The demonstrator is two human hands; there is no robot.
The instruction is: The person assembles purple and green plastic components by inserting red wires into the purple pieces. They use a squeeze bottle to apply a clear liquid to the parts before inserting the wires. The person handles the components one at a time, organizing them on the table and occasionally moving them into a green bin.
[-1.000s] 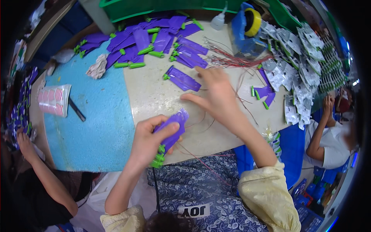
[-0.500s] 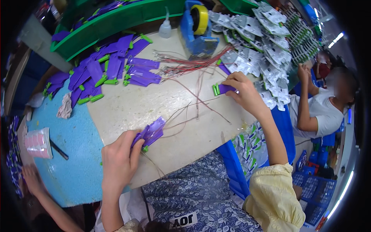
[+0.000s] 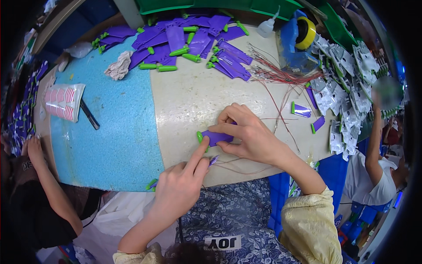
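My right hand (image 3: 250, 136) grips a flat purple plastic panel with a green end (image 3: 219, 138) just above the pale table top, fingers on its far side and thumb on its near side. The extended index finger of my left hand (image 3: 179, 187) touches this panel by its green end. Past the other fingers of that hand juts a narrow bit of a second purple piece (image 3: 214, 160), mostly hidden, apparently held there. Beside it a thin brown wire (image 3: 246, 172) trails rightward. Two more purple panels, one nearer the wires (image 3: 301, 110) and one by the metal parts (image 3: 318, 125), lie to the right.
Purple panels with green ends (image 3: 176, 38) are heaped at the back. Red and brown wires (image 3: 281, 75), a blue tape dispenser (image 3: 290, 37), a squeeze bottle (image 3: 267, 27) and silvery parts (image 3: 336, 94) stand right. A crumpled cloth (image 3: 118, 66) and black pen (image 3: 89, 115) lie left. People sit alongside.
The view has swung rightward. My right hand has brought a purple panel from the table's right side toward my left hand, whose index finger now reaches out to it.
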